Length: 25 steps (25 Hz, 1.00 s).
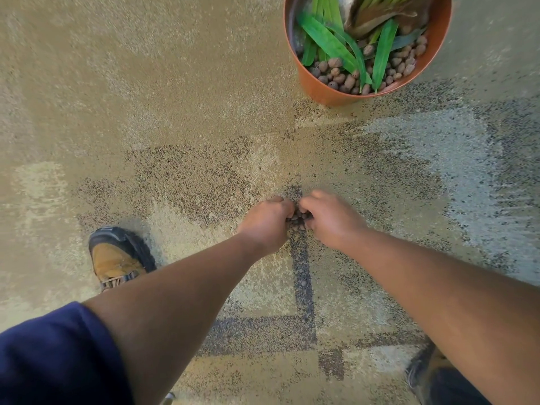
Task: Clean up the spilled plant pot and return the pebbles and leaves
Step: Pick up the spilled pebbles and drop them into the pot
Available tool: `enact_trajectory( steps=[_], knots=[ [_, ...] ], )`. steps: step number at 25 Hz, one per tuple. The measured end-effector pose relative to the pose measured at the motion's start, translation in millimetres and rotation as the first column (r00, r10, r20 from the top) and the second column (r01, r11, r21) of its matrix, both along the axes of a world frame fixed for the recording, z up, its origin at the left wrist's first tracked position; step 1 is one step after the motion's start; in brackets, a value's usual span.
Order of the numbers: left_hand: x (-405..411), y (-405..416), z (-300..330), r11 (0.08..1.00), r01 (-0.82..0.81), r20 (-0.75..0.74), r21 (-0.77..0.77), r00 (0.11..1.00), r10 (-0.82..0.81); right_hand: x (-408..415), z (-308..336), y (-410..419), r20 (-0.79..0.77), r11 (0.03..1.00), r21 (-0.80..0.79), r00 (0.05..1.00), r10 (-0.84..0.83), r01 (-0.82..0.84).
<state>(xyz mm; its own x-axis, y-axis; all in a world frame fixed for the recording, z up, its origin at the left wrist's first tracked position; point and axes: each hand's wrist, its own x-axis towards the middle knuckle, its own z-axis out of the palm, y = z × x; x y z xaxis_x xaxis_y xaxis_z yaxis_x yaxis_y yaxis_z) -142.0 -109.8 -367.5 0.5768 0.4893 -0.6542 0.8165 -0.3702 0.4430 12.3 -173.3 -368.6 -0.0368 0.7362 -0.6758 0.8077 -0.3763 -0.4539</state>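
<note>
An orange plant pot (pixel 321 89) stands upright at the top right of the carpet, with brown clay pebbles (pixel 339 78) and long green leaves (pixel 330 42) inside it. Lower, in the middle of the view, my left hand (pixel 267 222) and my right hand (pixel 330 219) are cupped together on the floor. Between them they hold a small heap of spilled pebbles (pixel 298 219). Most of that heap is hidden by my fingers. One loose pebble (pixel 304 285) lies on the dark carpet stripe below my hands.
The floor is a tan carpet (pixel 146 97) with dark speckled patches and stripes. My left foot in a tan and black shoe (pixel 117 258) stands at the lower left, my other shoe (pixel 423 372) at the lower right.
</note>
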Motion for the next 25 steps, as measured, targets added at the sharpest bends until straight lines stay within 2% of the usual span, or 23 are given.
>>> enact_trajectory(
  steps=[7, 10, 14, 16, 19, 22, 25],
  knots=[
    [-5, 0, -3, 0.990, -0.109, 0.020, -0.091, 0.994, 0.112, 1, -3, -11, -0.044, 0.972, -0.036, 0.971, -0.235, 0.234],
    [-7, -1, -4, 0.995, -0.084, 0.042, -0.060, 0.995, 0.087, 2, -2, -13, -0.055, 0.916, -0.095, 0.917, -0.395, 0.389],
    [-8, -4, -4, 1.000, -0.005, 0.044, 0.018, 0.999, 0.004, 3, 10, -8, -0.077, 0.666, -0.192, 0.665, -0.743, 0.721],
    [-6, -4, -3, 0.999, 0.041, 0.002, 0.019, 0.999, -0.041, 4, 16, -2, -0.095, 0.563, -0.188, 0.556, -0.826, 0.805],
    [-4, 3, -2, 0.999, 0.042, -0.029, -0.016, 0.999, -0.042, 8, 28, 10, -0.145, 0.480, -0.168, 0.460, -0.876, 0.861],
    [3, 14, 9, 0.992, -0.109, -0.023, -0.056, 0.994, 0.108, 15, 52, 26, -0.285, 0.405, -0.065, 0.372, -0.883, 0.912],
    [26, 34, 42, 0.905, -0.409, 0.157, -0.117, 0.892, 0.424, 28, 84, 44, -0.490, 0.267, 0.092, 0.277, -0.827, 0.959]
  ],
)
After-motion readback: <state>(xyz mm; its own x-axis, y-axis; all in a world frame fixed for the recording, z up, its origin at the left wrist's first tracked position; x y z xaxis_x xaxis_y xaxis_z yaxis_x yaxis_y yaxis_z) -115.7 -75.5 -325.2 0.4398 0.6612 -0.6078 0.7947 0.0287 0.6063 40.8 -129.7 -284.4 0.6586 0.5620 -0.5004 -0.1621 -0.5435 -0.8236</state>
